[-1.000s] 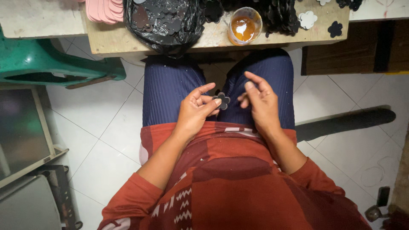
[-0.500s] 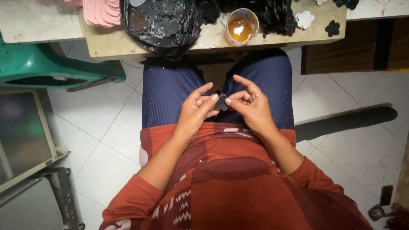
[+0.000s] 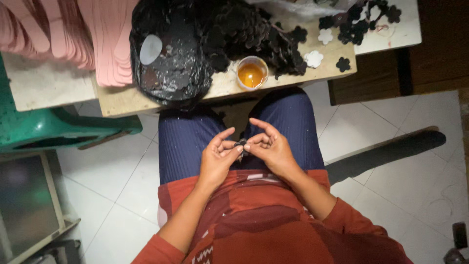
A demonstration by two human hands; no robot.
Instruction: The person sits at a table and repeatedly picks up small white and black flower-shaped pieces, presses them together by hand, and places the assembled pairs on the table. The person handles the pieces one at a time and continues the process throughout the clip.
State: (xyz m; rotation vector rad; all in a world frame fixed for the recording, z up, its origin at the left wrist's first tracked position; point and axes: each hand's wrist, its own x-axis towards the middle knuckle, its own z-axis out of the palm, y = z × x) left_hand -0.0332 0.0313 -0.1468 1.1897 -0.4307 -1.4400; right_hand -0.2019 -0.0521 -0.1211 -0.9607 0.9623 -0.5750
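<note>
My left hand (image 3: 217, 159) and my right hand (image 3: 271, 146) meet over my lap, above dark blue trousers. Together they pinch a small black flower-shaped piece (image 3: 241, 143) between thumbs and fingertips; most of the piece is hidden by the fingers. On the low wooden table (image 3: 122, 100) ahead lies a heap of black flower-shaped cut-outs (image 3: 244, 34), a black plastic bag (image 3: 166, 58) and a small clear cup of orange liquid (image 3: 251, 73).
Stacks of pink shaped sheets (image 3: 63, 34) lie at the table's left. A few white flower pieces (image 3: 313, 58) sit at its right. A green plastic chair (image 3: 44, 129) stands to the left, a dark bar (image 3: 386, 154) lies on the white tiled floor to the right.
The hands have drawn closer and now pinch the black piece at the fingertips. The camera has tilted, so more of the table shows.
</note>
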